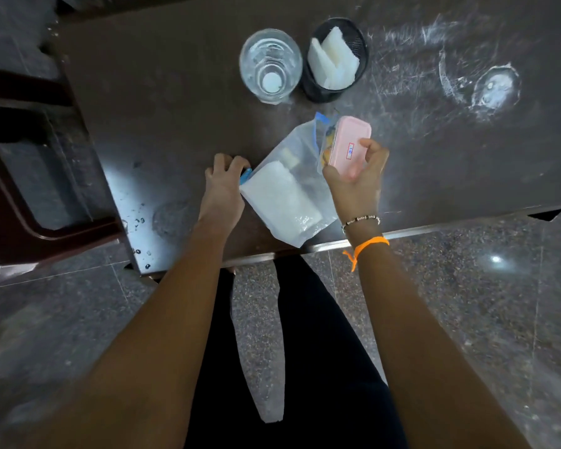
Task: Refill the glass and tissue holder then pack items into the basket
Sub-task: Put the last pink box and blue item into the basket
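Standing at the near edge of a dark table (162, 92), a person worked with both hands over a clear zip bag (289, 189) that lay close to that edge, one corner just overhanging it. On the left, a dark wooden chair (30, 176) stood tight against the table's side, and water drops speckled the near left corner. The left hand (222, 183) pinched the bag's blue-zippered mouth; a white packet showed through the plastic. The right hand (353, 176) gripped a pink case (350, 140) at the bag's far side, by a second, smaller pouch. Further back stood the glass (270, 64), holding water, and just beside it the black mesh tissue holder (336, 59), stocked with white tissues. Both refills looked done; the packing appeared under way. No basket was in sight. The right half of the table lay bare but for white smears, leaving ample room there.
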